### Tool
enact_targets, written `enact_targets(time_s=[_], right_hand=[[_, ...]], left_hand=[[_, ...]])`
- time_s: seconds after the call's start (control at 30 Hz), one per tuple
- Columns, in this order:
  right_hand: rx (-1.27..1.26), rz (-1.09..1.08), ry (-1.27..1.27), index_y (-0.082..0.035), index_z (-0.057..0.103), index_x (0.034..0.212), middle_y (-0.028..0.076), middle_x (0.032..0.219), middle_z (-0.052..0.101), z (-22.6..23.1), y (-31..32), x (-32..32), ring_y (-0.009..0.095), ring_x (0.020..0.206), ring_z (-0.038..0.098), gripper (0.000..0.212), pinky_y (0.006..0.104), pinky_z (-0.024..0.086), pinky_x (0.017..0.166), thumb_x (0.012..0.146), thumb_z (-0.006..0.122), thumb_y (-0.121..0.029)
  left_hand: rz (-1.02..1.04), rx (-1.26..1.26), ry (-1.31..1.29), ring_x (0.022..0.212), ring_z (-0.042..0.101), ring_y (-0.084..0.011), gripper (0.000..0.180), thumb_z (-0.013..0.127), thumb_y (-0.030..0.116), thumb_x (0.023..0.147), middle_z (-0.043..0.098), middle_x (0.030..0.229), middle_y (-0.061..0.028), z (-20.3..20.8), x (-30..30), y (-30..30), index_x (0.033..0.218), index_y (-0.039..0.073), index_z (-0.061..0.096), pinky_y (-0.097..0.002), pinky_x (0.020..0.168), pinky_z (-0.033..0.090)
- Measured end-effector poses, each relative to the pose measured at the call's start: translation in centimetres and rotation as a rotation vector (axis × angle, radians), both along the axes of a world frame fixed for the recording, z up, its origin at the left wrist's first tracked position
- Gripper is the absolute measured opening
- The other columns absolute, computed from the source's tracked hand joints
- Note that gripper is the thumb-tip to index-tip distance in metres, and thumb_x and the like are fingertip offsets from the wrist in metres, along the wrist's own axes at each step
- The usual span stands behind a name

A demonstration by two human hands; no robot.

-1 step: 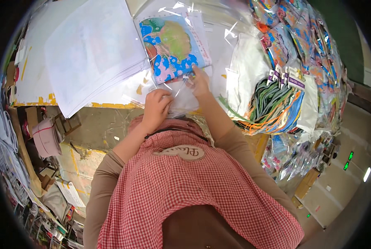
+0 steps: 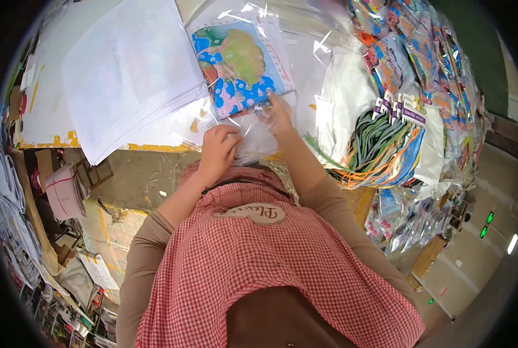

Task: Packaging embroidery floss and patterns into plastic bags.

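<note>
A folded printed sheet (image 2: 241, 69), blue with a green tree and pink shapes, lies at the table's near side in front of me. Clear plastic (image 2: 257, 136), seemingly a bag, spreads below its lower edge and between my hands. My left hand (image 2: 217, 149) has its fingers curled together at the left edge of this plastic. My right hand (image 2: 279, 116) is closed at the sheet's lower right corner, a fingertip against the printed edge and the plastic at its fingers. I cannot tell whether the sheet lies inside the bag or on it.
A stack of large white sheets (image 2: 131, 75) lies to the left. On the right are bundled coloured threads (image 2: 380, 145) with card tags, on white cloth (image 2: 346, 87). Beyond them are piled printed packets in clear bags (image 2: 421, 52). A pink bundle (image 2: 66, 191) sits below the table at left.
The printed sheet has shifted very slightly and catches the light differently. Both hands stay in almost the same place.
</note>
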State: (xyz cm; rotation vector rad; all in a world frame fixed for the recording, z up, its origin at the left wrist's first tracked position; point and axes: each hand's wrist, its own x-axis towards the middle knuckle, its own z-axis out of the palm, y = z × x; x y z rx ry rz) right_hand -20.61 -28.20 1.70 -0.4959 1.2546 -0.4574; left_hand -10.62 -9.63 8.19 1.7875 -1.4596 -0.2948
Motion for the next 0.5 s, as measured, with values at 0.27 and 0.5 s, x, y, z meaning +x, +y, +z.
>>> enact_targets(time_s=[0.27,0.5], right_hand=[[0.024,0.066,-0.128,-0.013,0.057,0.100,0.001,0.095,0.057,-2.5,-0.9,-0.6,0.017,0.085,0.052,0.018,0.0412,0.051,0.074,0.085,0.062,-0.022],[-0.290,0.042,-0.046,-0.010,0.052,0.110,0.006,0.096,0.059,-1.9,1.7,-0.5,0.019,0.079,0.061,0.026,0.0374,0.054,0.070,0.085,0.057,-0.011]], left_hand=[[-0.046,0.041,-0.023,0.098,0.053,-0.0287,0.017,0.067,0.008,0.073,0.058,0.102,-0.0064,-0.4,0.0,-0.3,0.089,0.009,0.060,-0.0399,0.082,0.041],[0.075,0.166,0.061,0.105,0.050,-0.0339,0.022,0.065,0.004,0.075,0.055,0.115,-0.0125,-1.1,-0.1,0.5,0.096,0.006,0.059,-0.0426,0.089,0.040]])
